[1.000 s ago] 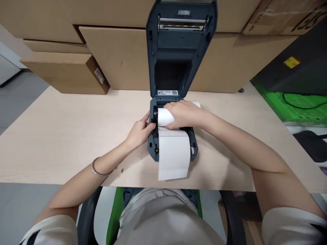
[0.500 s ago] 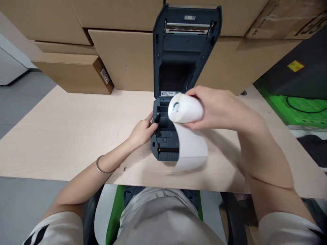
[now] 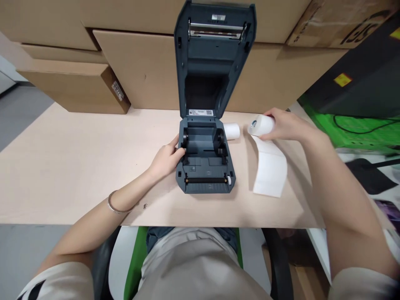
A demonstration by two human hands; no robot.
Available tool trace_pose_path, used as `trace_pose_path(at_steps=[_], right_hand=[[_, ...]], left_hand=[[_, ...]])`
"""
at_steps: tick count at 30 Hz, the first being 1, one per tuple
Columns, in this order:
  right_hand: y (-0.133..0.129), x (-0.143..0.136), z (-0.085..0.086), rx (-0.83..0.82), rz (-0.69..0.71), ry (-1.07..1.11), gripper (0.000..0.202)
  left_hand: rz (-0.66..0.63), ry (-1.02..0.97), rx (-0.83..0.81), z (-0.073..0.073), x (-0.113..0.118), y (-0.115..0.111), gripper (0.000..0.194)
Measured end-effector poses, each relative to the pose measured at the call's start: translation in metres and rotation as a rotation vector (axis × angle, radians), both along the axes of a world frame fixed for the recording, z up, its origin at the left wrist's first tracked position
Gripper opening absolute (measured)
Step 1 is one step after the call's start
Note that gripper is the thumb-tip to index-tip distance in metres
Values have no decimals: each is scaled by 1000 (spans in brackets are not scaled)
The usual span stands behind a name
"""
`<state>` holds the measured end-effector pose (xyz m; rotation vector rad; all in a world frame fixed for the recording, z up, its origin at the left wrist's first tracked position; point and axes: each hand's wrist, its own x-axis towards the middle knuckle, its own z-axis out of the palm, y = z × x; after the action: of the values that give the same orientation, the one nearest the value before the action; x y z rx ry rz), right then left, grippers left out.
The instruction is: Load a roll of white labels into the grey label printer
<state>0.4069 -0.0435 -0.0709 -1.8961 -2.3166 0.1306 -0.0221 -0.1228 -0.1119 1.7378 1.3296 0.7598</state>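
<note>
A dark grey label printer (image 3: 206, 162) stands on the table with its lid raised and its roll bay bare. My left hand (image 3: 167, 158) grips the printer's left edge, thumb over the rim. To the right of the printer, my right hand (image 3: 283, 125) holds a white label roll (image 3: 262, 125), fingers wrapped round its right end. A strip of labels (image 3: 270, 171) hangs from that roll toward the table's front. Another white roll (image 3: 231, 131) lies right beside the printer, partly hidden by it.
Large cardboard boxes (image 3: 140, 71) line the back of the table (image 3: 78, 166). A flatter carton (image 3: 75, 87) sits at the back left. On the far right are a green crate (image 3: 353, 135) with a black cable and a dark panel with a yellow label.
My right hand has carried the label roll from above the printer to its right side, uncovering the bay and the second roll. My left hand keeps its grip. The view has shifted slightly.
</note>
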Motion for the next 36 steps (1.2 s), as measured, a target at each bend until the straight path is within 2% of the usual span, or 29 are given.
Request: trace_pose_path(at_steps=[4, 10, 18, 23, 25, 29, 33, 36], right_hand=[[30, -5, -18, -2, 29, -6, 68], [56, -22, -23, -130, 1, -85, 80], [62, -21, -28, -176, 43, -131, 88], [56, -18, -26, -134, 96, -103, 107], [46, -26, -19, -87, 121, 27, 101], [23, -57, -6, -58, 214, 299, 72], [15, -87, -10, -75, 161, 298, 60], [15, -94, -16, -73, 85, 290, 56]], left_hand=[[3, -16, -3, -2, 0, -1, 60], [20, -4, -1, -3, -1, 0, 56], [25, -15, -16, -1, 0, -2, 57], [28, -13, -23, -3, -1, -2, 59], [27, -24, -18, -4, -1, -1, 62], [23, -27, -16, -5, -1, -1, 64], [20, -30, -16, -4, -1, -2, 62], [18, -38, -16, -3, -1, -2, 61]])
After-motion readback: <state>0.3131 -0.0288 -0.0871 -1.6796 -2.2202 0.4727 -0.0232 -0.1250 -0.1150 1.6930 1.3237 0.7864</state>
